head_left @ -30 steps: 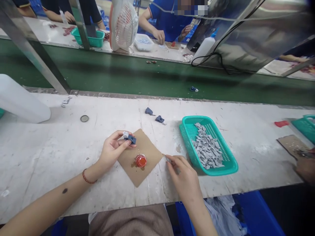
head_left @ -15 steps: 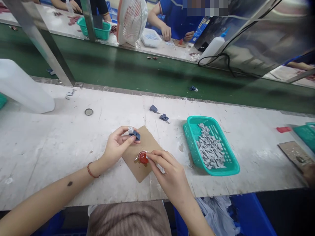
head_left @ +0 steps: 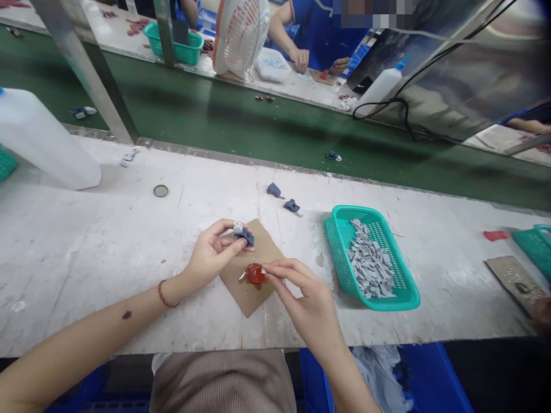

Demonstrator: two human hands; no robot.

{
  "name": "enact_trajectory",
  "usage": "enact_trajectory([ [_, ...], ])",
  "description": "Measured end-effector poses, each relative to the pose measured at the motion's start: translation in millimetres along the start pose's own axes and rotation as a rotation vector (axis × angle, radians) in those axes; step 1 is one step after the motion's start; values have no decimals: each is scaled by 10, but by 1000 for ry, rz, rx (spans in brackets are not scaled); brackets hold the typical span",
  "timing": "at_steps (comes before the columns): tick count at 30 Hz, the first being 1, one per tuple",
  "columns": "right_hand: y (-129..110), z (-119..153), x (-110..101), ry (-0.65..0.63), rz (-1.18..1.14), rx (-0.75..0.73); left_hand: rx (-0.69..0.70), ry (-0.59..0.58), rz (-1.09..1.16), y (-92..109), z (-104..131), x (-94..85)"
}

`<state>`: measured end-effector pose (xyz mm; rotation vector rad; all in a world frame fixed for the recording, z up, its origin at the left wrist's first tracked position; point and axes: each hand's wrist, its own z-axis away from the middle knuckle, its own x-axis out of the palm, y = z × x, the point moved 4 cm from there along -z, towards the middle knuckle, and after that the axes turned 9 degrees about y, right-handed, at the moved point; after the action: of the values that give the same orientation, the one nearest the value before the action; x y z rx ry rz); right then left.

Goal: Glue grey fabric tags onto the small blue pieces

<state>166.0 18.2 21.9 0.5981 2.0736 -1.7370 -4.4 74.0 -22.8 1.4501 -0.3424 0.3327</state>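
Between the thumb and fingers of my left hand is a small dark blue part with a light grey top, held above the brown cardboard piece. My right hand pinches a tiny light grey piece at the right edge of a round red dish, which sits on the cardboard. Most of that tiny piece is hidden by my fingertips. Two dark blue parts, one behind the other, lie on the table beyond the cardboard.
A green basket of grey pieces stands right of my right hand. At the left are a white bottle and a bottle cap. Past the green belt, a person's hands work near a fan.
The view has shifted slightly, so most of the near scene sits a little further right. Both hands keep their grips, and the right fingertips remain at the red dish. Parts on the green belt have moved left.
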Motion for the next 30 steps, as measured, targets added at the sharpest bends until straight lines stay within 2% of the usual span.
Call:
enact_trajectory([
  [3, 44, -63, -80, 79, -222, 201, -5, -28, 5, 12, 53, 31],
  [5, 37, -107, -102, 108, -342, 268, -24, -53, 17, 15, 105, 62],
  [9, -81, -175, -95, 115, -416, 240, -67, -105, 46, 25, 219, 126],
  [15, -257, -210, -52, 97, -358, 133, -80, -123, 74, 50, 280, 149],
  [23, -337, -210, -7, 77, -254, 34, -56, -129, 98, 56, 281, 155],
  [26, -294, -209, 2, 79, -289, 91, -78, -117, 100, 49, 280, 154],
  [30, -155, -217, 35, 26, -474, 285, -118, -99, 63, 43, 268, 142],
])
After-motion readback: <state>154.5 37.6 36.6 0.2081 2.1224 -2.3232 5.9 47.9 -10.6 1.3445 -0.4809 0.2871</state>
